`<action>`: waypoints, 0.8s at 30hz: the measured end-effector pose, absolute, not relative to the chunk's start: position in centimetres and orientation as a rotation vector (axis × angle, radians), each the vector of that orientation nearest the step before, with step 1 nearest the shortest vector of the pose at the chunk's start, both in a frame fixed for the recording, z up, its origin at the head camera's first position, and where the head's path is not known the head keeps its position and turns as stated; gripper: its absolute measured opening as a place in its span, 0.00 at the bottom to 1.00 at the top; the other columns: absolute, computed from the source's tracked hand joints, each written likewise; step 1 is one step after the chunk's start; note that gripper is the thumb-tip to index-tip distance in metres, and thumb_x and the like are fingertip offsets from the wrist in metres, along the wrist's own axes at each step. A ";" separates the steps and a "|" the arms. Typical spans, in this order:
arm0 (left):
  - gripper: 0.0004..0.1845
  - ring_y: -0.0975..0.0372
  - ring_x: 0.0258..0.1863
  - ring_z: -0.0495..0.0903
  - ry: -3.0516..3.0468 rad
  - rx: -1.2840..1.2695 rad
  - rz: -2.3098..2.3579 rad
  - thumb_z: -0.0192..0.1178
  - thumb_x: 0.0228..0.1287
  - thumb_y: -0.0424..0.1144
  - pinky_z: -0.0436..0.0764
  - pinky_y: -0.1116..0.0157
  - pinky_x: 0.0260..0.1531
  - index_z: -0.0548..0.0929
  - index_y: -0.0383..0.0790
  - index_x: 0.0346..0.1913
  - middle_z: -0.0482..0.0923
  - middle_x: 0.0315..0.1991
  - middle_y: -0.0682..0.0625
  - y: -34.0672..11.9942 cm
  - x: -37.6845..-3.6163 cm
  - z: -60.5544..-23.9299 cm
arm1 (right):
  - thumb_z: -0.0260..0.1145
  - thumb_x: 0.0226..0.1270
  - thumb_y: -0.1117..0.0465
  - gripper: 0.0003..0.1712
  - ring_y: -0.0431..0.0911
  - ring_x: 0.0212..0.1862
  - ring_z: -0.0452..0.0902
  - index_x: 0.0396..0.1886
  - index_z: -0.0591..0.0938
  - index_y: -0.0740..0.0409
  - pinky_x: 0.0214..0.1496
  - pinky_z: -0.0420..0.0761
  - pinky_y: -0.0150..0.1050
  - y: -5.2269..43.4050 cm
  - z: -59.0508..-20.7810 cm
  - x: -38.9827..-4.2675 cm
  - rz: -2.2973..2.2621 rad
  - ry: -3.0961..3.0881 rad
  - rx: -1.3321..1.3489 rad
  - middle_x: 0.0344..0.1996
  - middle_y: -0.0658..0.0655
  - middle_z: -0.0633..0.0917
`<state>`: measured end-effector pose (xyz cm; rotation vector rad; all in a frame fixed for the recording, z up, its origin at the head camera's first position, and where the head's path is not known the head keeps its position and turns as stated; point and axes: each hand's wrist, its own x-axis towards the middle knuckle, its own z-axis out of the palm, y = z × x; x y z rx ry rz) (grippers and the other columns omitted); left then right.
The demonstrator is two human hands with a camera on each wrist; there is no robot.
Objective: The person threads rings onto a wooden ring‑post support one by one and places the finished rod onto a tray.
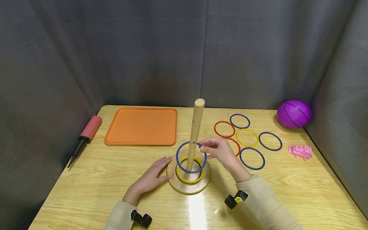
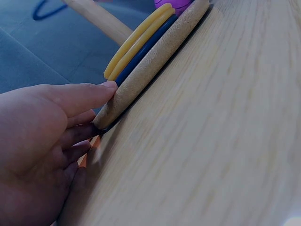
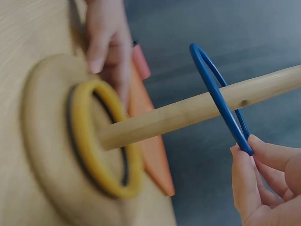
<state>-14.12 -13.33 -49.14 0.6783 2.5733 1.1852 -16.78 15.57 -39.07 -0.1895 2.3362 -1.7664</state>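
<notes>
Here right hand [image 1: 219, 152] pinches thin blue plastic ring [image 1: 191, 157] at its far edge, ring tilted around upright round wooden peg [image 1: 195, 134] above yellow ring [image 1: 189, 175] lying on round wooden base [image 1: 188, 185], while left hand [image 1: 152, 177] rests flat, fingers straight, against base's left rim on light wooden table [image 1: 95, 182].

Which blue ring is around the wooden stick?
The blue ring pinched by the right hand, partway down the wooden stick; other blue rings lie flat on the table.
</notes>
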 end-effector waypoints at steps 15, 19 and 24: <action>0.38 0.48 0.77 0.48 2.563 0.688 1.188 0.60 0.67 0.50 0.53 0.42 0.73 0.59 0.44 0.75 0.54 0.76 0.44 -13.4 -14.1 -49.2 | 0.68 0.63 0.67 0.11 0.36 0.30 0.79 0.44 0.85 0.67 0.31 0.86 0.38 15.1 -43.2 -16.7 -1.585 2.438 -0.144 0.32 0.56 0.86; 0.38 0.48 0.77 0.48 2.564 0.699 1.189 0.60 0.67 0.50 0.53 0.42 0.73 0.59 0.44 0.75 0.54 0.76 0.44 -13.4 -14.2 -49.2 | 0.68 0.62 0.68 0.10 0.36 0.29 0.78 0.43 0.86 0.68 0.29 0.85 0.37 15.0 -43.7 -16.8 -1.538 2.476 -0.171 0.31 0.58 0.86; 0.38 0.48 0.77 0.48 2.568 0.703 1.186 0.60 0.67 0.50 0.53 0.42 0.73 0.59 0.44 0.75 0.55 0.76 0.44 -13.4 -14.2 -49.3 | 0.68 0.61 0.69 0.09 0.37 0.27 0.78 0.41 0.86 0.67 0.25 0.82 0.32 14.8 -44.2 -16.9 -1.507 2.525 -0.201 0.31 0.60 0.87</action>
